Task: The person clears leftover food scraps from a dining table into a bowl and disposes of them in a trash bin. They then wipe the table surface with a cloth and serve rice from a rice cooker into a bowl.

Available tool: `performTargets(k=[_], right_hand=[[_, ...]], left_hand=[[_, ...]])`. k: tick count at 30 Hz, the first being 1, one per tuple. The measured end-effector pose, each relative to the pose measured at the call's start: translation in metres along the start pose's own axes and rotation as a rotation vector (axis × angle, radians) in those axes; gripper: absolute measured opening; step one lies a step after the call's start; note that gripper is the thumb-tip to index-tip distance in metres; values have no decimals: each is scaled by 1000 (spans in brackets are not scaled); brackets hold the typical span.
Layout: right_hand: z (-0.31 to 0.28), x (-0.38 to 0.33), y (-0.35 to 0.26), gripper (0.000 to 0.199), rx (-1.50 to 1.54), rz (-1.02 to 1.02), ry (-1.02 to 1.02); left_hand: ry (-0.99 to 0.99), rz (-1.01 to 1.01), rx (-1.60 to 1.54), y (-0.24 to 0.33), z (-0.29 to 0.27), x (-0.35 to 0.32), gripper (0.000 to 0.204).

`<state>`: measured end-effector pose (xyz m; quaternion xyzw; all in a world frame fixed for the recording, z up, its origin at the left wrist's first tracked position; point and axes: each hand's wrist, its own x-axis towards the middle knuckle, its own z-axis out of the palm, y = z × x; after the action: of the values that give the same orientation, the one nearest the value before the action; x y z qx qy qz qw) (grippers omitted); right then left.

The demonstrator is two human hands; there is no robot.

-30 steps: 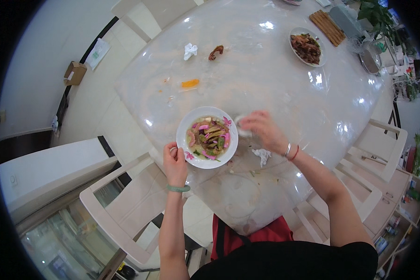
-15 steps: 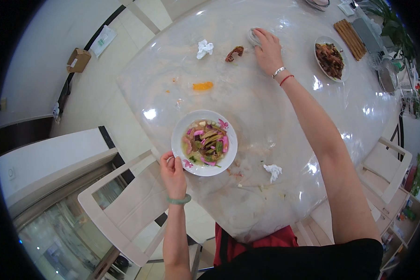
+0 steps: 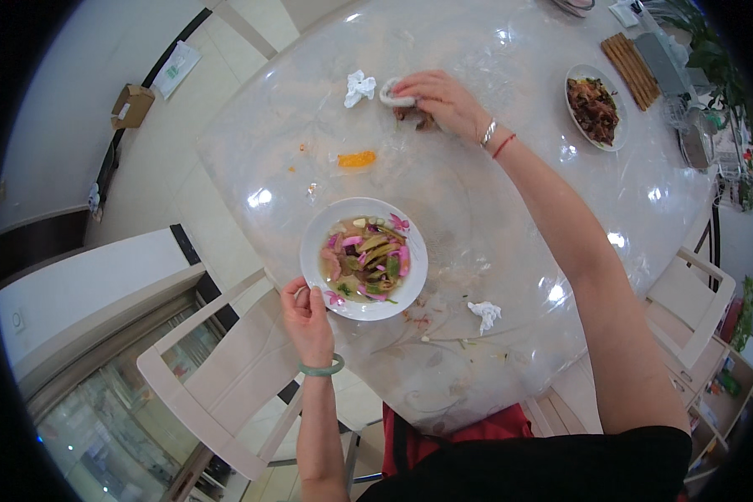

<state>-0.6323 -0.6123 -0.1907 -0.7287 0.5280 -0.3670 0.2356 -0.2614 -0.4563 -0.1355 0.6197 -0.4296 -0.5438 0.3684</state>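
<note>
At the near left of the table, my left hand [image 3: 308, 325] is closed on the rim of a white dish [image 3: 311, 272] with pink flower marks. Pickled-looking vegetables with pink and green pieces [image 3: 376, 259] lie in liquid inside it. Farther off, my right hand [image 3: 445, 102] presses a folded greyish-white cloth [image 3: 389, 92] onto the tabletop. A brown food scrap [image 3: 425, 122] shows partly from under the fingers and cloth. Just left of the cloth lies a crumpled white tissue [image 3: 359, 89]. Nearer to me is an orange scrap [image 3: 357, 159].
A plate of dark brown food [image 3: 616, 138] stands at the right, beside a slatted brown mat [image 3: 629, 71]. Another crumpled tissue [image 3: 484, 315] and small crumbs lie right of the dish. White chairs [image 3: 217, 376] stand around the plastic-covered table [image 3: 510, 226].
My right hand has swept the cloth leftward and slightly nearer, onto the brown scrap and close to the far tissue. My left hand stays on the dish's rim.
</note>
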Motion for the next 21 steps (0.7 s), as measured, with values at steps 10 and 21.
performTargets(k=[10, 21], right_hand=[[23, -90, -65, 25, 65, -101, -93], [17, -141, -111, 32, 469, 168, -255]], left_hand=[[-18, 12, -7, 5, -2, -15, 22], [-39, -24, -13, 1, -12, -25, 23]])
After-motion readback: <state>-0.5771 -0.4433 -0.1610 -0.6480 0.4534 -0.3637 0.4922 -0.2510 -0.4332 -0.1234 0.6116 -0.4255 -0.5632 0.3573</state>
